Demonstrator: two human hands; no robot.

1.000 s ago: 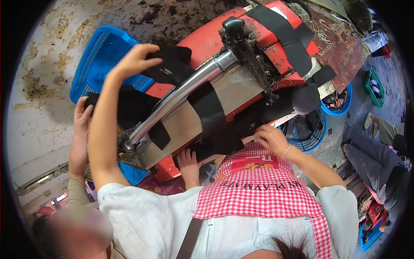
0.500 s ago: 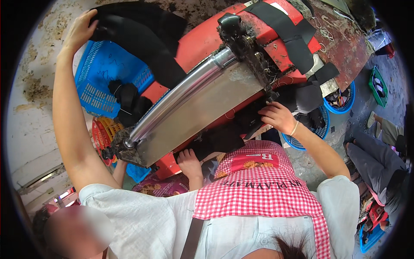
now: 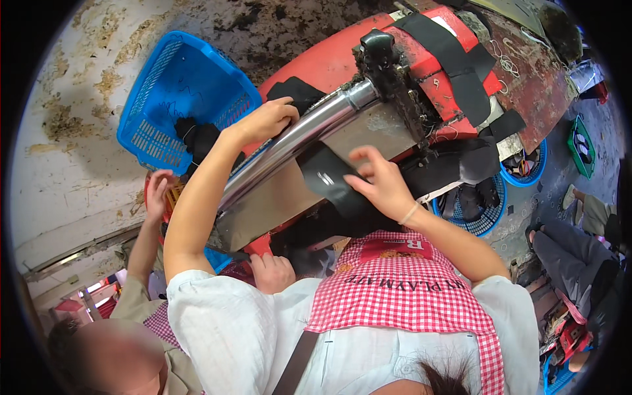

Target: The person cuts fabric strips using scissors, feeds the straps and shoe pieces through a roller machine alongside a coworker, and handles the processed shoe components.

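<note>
Head view: a flat, black, sheet-like strip point(image 3: 321, 168) is slanting lengthwise from the polished metal roller point(image 3: 308, 130) down-right toward the red-checked, lettered cloth apron point(image 3: 401, 286), its pale marking blurring; the right hand point(image 3: 385, 187) is hovering parted-fingered, the left hand point(image 3: 268, 120) curling beside the roller, grip unclear.

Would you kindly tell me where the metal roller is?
In the head view, the metal roller slants across upper centre-left, between the left hand and the right hand.

You are in a workshop: a grimy red machine point(image 3: 309, 59) with a shiny metal roller point(image 3: 322, 123) fills your view, flat black pieces point(image 3: 447, 62) lie across it, and plastic baskets point(image 3: 475, 228) hold black material nearby.
</note>
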